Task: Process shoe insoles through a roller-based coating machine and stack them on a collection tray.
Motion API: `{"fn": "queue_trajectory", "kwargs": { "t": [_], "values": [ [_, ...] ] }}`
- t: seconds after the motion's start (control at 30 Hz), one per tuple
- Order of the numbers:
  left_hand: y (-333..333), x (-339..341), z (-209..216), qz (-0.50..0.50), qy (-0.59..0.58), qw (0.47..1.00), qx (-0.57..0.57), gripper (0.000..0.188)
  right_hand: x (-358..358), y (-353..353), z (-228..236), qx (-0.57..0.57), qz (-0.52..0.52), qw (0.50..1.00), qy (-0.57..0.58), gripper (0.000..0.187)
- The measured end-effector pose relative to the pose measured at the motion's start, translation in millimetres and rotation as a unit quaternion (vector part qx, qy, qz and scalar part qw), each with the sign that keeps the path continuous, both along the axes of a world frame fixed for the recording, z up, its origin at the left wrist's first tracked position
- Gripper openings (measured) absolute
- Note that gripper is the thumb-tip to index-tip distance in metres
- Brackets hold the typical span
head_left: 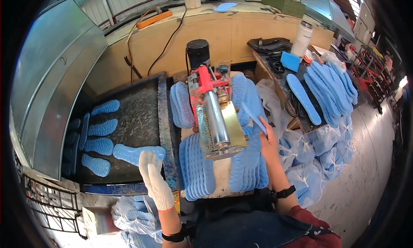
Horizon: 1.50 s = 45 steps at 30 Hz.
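My left hand (pixel 155 179), in a white knit glove, reaches over the dark belt surface (pixel 137 119) on the left. Its fingers are stretched out and touch the near side of a light-blue insole (pixel 131 154) lying there. Bare, my right hand (pixel 269 141) pinches another blue insole (pixel 254 118), seen nearly edge-on, at the right side of the machine. That red and metal machine (pixel 211 101), with a shiny cylinder, stands between my hands. Overlapping rows of blue insoles (pixel 195 166) lie left of it, and more insoles (pixel 243 170) lie on its right.
Several insoles (pixel 100 128) rest farther along the belt, near a sheet-metal hood (pixel 56 75). A side table on the right holds a pile of insoles (pixel 329 91), a white bottle (pixel 302 39) and a blue box (pixel 290 61). Clear bags of insoles (pixel 305 179) sit below it.
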<state>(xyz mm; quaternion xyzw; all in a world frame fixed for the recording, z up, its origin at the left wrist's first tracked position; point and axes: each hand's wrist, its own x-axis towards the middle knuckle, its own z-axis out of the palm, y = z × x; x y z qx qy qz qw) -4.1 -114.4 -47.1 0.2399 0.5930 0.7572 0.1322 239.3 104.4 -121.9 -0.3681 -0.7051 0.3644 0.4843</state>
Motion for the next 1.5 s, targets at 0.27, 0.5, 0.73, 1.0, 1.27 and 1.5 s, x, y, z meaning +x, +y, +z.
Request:
{"fn": "queue_trajectory", "kwargs": {
  "t": [0.27,0.5,0.73,1.0,1.27,1.5],
  "values": [
    [25,15,14,-0.144,-0.01,0.987,0.072,0.063,-2,12,43,0.16,-0.038,0.981,-0.1,0.056],
    [87,19,41,-0.271,-0.045,0.951,0.141,0.07,-13,15,61,0.318,-0.03,0.926,-0.201,0.053],
    [133,8,35,-0.283,0.05,0.951,0.114,0.072,-17,17,59,0.317,0.02,0.915,-0.248,0.045],
    [131,-14,-8,-0.268,0.127,0.955,0.0,0.07,-30,20,58,0.32,0.06,0.924,-0.203,0.049],
    [107,-13,-34,-0.283,0.022,0.958,-0.044,0.064,-20,20,21,0.173,0.019,0.976,-0.131,0.047],
    [72,-4,-56,-0.3,-0.105,0.948,-0.023,0.068,-24,-21,-35,0.134,0.01,0.953,-0.271,0.038]
  ]
}}
